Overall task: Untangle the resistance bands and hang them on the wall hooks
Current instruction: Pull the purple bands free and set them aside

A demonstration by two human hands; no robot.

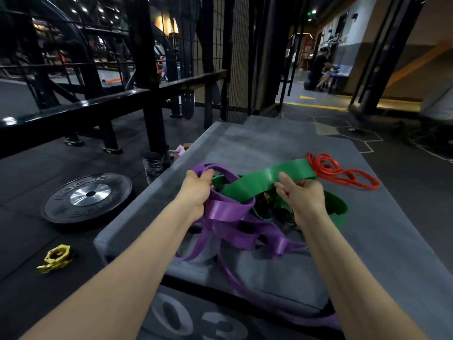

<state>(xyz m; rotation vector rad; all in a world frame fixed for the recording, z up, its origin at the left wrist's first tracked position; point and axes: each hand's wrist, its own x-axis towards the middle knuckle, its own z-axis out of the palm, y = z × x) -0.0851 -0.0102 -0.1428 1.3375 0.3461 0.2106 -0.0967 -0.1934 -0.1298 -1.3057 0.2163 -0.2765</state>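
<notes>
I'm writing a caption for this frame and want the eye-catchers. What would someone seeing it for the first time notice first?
First, the tangle of bright bands on the grey mat: the left hand grips the purple band, and the right hand pinches the wide green band that crosses over it. A thin red band lies coiled apart, farther right on the mat. On the floor to the left lie a black weight plate and a yellow collar.
</notes>
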